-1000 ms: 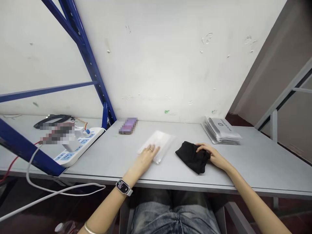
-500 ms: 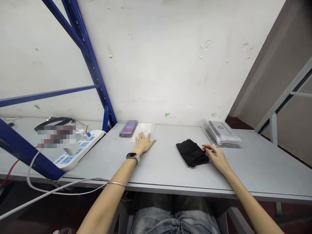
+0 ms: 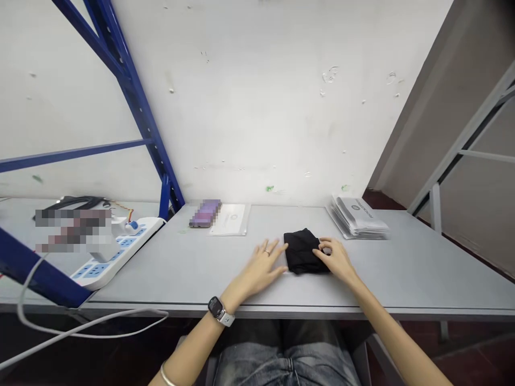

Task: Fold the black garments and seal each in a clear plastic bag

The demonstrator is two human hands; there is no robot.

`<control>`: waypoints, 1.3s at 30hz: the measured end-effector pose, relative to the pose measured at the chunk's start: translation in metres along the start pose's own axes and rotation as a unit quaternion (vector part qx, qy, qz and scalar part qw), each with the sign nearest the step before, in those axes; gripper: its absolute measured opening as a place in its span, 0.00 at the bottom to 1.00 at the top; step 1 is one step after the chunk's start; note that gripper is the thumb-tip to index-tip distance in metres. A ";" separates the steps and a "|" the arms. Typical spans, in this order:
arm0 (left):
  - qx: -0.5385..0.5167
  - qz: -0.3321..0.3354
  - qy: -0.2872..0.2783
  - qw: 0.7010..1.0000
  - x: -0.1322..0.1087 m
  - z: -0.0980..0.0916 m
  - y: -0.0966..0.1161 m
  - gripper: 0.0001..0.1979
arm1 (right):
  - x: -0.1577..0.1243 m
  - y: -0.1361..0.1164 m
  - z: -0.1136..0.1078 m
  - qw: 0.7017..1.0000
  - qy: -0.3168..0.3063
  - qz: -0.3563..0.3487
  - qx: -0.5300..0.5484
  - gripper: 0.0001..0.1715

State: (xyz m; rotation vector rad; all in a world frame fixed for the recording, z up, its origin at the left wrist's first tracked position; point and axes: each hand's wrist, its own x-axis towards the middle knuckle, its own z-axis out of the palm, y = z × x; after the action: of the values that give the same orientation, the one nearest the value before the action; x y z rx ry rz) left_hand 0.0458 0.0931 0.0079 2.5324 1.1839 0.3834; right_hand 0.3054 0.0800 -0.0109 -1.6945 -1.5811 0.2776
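Note:
A folded piece of black cloth [image 3: 302, 251] lies on the grey table in front of me. My left hand [image 3: 259, 271] is open at its left side, fingers spread, with the fingertips at the cloth's edge. My right hand [image 3: 336, 260] is at the right side, thumb and forefinger drawn together on the cloth near its right edge. The cloth's lower right part is partly hidden under that hand.
Back right on the table [image 3: 418, 268] is a stack of printed plastic bags [image 3: 358, 217]. A flat printed bag [image 3: 230, 221] lies beside a phone [image 3: 205, 213] at the back left. Further left are a power strip [image 3: 120, 254], cables and a blue rack post [image 3: 137, 102].
My left hand has left the flat bag and come right, to the cloth. My right hand has moved inward over the cloth's right edge, and the cloth looks squarer.

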 end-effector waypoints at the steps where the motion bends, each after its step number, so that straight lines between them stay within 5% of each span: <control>1: -0.021 0.008 0.001 1.000 -0.003 0.001 0.009 0.29 | 0.003 -0.004 -0.001 1.000 0.026 0.001 0.005 0.15; 5: -0.060 0.007 0.057 0.996 -0.009 -0.006 0.025 0.29 | 0.010 -0.037 -0.012 0.995 0.066 -0.016 0.067 0.12; 9: -0.075 -0.014 0.184 0.980 -0.014 -0.022 0.021 0.27 | 0.005 -0.079 -0.017 0.965 -0.068 -0.054 0.248 0.16; 11: -0.072 -0.024 0.228 0.971 -0.017 -0.029 0.018 0.26 | 0.002 -0.087 -0.016 0.952 -0.079 -0.079 0.284 0.18; 16: -0.014 0.008 0.193 0.981 -0.016 -0.023 0.018 0.20 | 0.006 -0.050 -0.007 0.992 0.021 -0.069 0.106 0.15; 20: 0.056 0.084 0.150 0.984 0.004 0.001 0.036 0.28 | 0.013 -0.013 0.004 0.996 -0.019 -0.082 0.016 0.15; 25: 0.095 0.069 0.160 0.980 0.021 0.009 0.051 0.06 | 0.018 0.004 0.013 0.989 -0.072 -0.122 -0.037 0.22; 29: 0.049 -0.098 0.271 0.956 -0.004 -0.023 0.029 0.10 | 0.018 0.017 0.005 0.984 -0.099 -0.125 -0.075 0.28; 32: 0.054 -0.230 0.285 0.929 -0.027 -0.054 0.004 0.18 | 0.022 0.027 -0.005 0.979 -0.117 -0.135 -0.094 0.36; 35: 0.034 -0.254 0.251 0.933 -0.034 -0.068 -0.021 0.20 | 0.035 0.030 -0.010 0.971 -0.144 -0.147 -0.123 0.41; 39: 0.055 -0.254 0.208 0.943 -0.021 -0.061 -0.048 0.19 | 0.057 0.025 -0.009 0.970 -0.145 -0.154 -0.122 0.29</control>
State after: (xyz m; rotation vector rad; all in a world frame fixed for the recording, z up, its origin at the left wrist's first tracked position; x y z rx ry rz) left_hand -0.0232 0.1165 0.0424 2.1668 1.9975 0.7534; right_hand 0.3411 0.1308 -0.0026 -1.6102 -2.1425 0.1828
